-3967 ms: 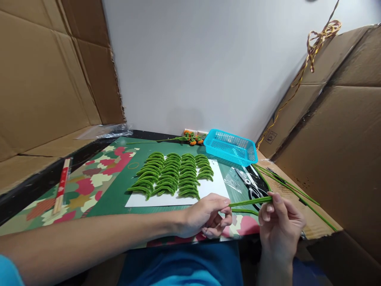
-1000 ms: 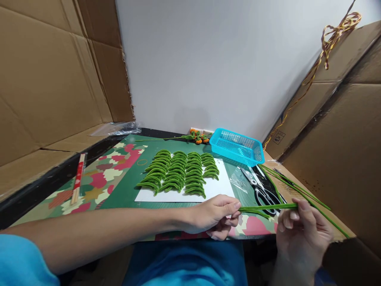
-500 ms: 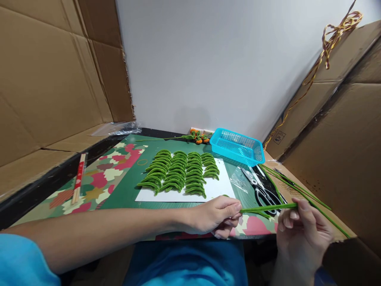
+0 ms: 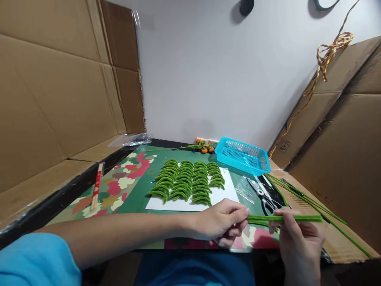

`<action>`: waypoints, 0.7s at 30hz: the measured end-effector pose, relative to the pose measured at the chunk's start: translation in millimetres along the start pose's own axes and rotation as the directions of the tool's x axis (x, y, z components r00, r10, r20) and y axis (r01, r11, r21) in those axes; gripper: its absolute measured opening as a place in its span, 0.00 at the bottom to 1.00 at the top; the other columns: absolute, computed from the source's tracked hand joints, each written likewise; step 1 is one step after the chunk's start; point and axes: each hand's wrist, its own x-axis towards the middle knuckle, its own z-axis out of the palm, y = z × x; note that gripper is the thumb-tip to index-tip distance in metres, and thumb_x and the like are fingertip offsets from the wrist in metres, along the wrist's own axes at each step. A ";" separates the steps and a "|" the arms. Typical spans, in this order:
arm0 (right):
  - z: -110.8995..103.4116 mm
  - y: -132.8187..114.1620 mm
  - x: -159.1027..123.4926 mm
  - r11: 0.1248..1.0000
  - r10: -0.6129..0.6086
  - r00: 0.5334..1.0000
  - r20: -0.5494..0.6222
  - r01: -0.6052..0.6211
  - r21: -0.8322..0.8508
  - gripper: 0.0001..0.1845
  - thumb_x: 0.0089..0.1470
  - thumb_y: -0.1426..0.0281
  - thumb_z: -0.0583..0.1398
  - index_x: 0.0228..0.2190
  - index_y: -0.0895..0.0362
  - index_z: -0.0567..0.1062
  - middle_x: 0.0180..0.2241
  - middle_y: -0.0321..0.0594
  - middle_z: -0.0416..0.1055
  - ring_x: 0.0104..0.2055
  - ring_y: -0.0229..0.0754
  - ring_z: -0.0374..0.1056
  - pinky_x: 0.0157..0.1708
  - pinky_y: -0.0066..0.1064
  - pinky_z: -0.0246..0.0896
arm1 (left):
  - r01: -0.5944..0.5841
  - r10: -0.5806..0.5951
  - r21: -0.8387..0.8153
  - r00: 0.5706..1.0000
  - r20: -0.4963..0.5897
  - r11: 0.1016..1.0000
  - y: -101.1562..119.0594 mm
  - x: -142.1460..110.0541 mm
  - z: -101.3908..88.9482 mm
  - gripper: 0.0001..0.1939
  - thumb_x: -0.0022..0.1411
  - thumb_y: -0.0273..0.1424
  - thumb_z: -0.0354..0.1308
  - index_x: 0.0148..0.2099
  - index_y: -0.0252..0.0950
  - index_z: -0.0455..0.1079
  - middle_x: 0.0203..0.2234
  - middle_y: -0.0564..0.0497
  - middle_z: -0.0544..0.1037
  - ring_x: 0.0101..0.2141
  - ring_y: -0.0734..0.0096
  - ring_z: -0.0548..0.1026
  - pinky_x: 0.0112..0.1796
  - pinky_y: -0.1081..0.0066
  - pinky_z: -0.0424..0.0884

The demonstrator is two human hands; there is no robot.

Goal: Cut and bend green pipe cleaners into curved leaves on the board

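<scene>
A small bundle of green pipe cleaners (image 4: pixel 263 218) stretches level between my hands, above the table's front edge. My left hand (image 4: pixel 228 222) pinches its left end. With thumb and fingers closed around it, my right hand (image 4: pixel 300 238) grips the bundle farther right, and the free end sticks out past the thumb. Beyond my left hand, many curved green fuzzy pieces (image 4: pixel 182 180) are arranged in several columns on a white sheet (image 4: pixel 223 194). Black-handled scissors (image 4: pixel 259 191) lie behind the bundle, partly hidden by my right hand.
A blue plastic basket (image 4: pixel 235 162) stands at the back right, beside orange flowers (image 4: pixel 205 146) on green stems. Long green pipe cleaners (image 4: pixel 354 240) lie on cardboard at right. Wrapped chopsticks (image 4: pixel 97 186) rest at left. Cardboard walls (image 4: pixel 71 79) flank the table.
My right hand has slid from the bundle's right end toward my left hand, so the end now protrudes beyond it. The camera view has tilted up and shifted slightly left.
</scene>
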 end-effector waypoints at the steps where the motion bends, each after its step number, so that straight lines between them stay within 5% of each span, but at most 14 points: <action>1: 1.0 0.3 -1.2 1.000 -0.006 0.999 0.041 0.006 -0.014 0.09 0.54 0.65 0.73 0.28 0.59 0.86 0.24 0.40 0.78 0.18 0.36 0.70 0.18 0.28 0.67 | -0.006 0.007 0.043 1.000 -0.014 0.999 6.4 -1.7 -1.6 0.31 0.64 0.62 0.60 0.35 0.38 0.61 0.19 0.63 0.58 0.14 0.82 0.56 0.16 0.77 0.52; 6: 1.9 0.3 -3.2 0.999 0.002 0.998 0.056 0.000 -0.049 0.07 0.58 0.67 0.71 0.33 0.59 0.87 0.18 0.38 0.75 0.18 0.38 0.71 0.21 0.27 0.67 | -0.142 0.173 0.292 0.981 -0.084 0.946 35.5 -9.0 -21.0 0.27 0.70 0.56 0.58 0.35 0.35 0.66 0.19 0.61 0.62 0.16 0.82 0.58 0.18 0.76 0.54; 10: 0.5 2.1 -1.9 0.999 0.020 0.999 0.027 -0.019 -0.042 0.07 0.58 0.67 0.71 0.33 0.59 0.86 0.18 0.39 0.75 0.17 0.39 0.70 0.19 0.28 0.67 | -0.126 0.188 0.449 0.978 -0.096 0.884 47.6 -11.0 -29.0 0.24 0.70 0.52 0.61 0.42 0.33 0.71 0.25 0.57 0.71 0.19 0.82 0.63 0.21 0.76 0.58; 14: 3.2 4.5 -3.2 0.999 0.037 0.999 0.025 -0.037 -0.013 0.08 0.58 0.65 0.71 0.33 0.58 0.87 0.19 0.40 0.76 0.18 0.42 0.72 0.16 0.29 0.68 | -0.085 0.116 0.347 0.991 -0.068 0.934 44.1 -7.4 -22.9 0.25 0.67 0.52 0.64 0.51 0.34 0.72 0.33 0.51 0.78 0.19 0.80 0.70 0.19 0.78 0.59; 21: 11.9 -0.6 -4.4 0.985 0.098 0.985 0.144 -0.075 -0.154 0.09 0.56 0.63 0.73 0.33 0.57 0.88 0.20 0.40 0.78 0.18 0.44 0.74 0.19 0.32 0.73 | -0.085 0.109 0.188 0.986 -0.124 0.978 38.1 -5.8 -16.0 0.27 0.64 0.50 0.69 0.49 0.29 0.76 0.37 0.40 0.83 0.18 0.75 0.77 0.16 0.77 0.66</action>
